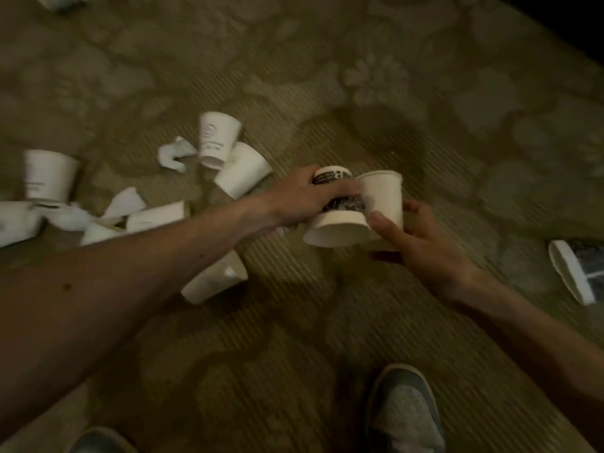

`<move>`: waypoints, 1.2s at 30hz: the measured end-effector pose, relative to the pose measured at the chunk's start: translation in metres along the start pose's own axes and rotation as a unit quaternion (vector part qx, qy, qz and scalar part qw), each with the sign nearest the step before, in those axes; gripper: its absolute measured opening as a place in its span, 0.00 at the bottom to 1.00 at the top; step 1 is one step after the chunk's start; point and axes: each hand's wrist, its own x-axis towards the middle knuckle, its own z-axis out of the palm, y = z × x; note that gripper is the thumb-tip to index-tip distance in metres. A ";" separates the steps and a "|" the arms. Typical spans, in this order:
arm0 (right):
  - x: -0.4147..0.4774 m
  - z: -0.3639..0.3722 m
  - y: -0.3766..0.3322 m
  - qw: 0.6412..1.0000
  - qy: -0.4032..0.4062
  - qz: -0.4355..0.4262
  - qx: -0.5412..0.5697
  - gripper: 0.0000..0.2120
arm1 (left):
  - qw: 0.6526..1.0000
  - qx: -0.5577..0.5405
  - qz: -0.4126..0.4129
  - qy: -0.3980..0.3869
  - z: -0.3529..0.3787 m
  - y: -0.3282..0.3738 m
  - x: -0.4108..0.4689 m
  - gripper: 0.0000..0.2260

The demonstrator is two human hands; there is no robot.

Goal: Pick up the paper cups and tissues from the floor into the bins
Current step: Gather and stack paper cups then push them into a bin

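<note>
Grey shoe (405,416) below; left hand (304,197) grips printed cup (340,220), right hand (415,246) grips white cup (384,194); scattered cups (242,170), tissues (175,155) uncollected, no bin visible.

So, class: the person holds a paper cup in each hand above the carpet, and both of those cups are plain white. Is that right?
Not quite. The head view shows the right hand holding a white cup, but the left hand grips a printed cup with dark markings. The rest holds: one cup per hand, above the carpet.
</note>
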 end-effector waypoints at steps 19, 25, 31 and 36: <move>-0.016 0.384 -0.268 0.933 -0.329 -0.144 0.037 0.10 | 0.902 0.016 0.109 0.418 -0.363 -0.013 -0.319 0.14; -0.036 0.556 -0.245 0.900 -0.369 -0.228 -0.046 0.24 | 0.847 0.003 0.022 0.532 -0.434 -0.103 -0.424 0.26; -0.042 0.674 -0.170 0.862 -0.436 -0.249 -0.072 0.18 | 0.784 0.057 -0.075 0.614 -0.471 -0.219 -0.469 0.28; -0.032 0.708 -0.126 0.801 -0.377 -0.369 -0.284 0.27 | 0.762 0.020 -0.144 0.631 -0.468 -0.314 -0.445 0.22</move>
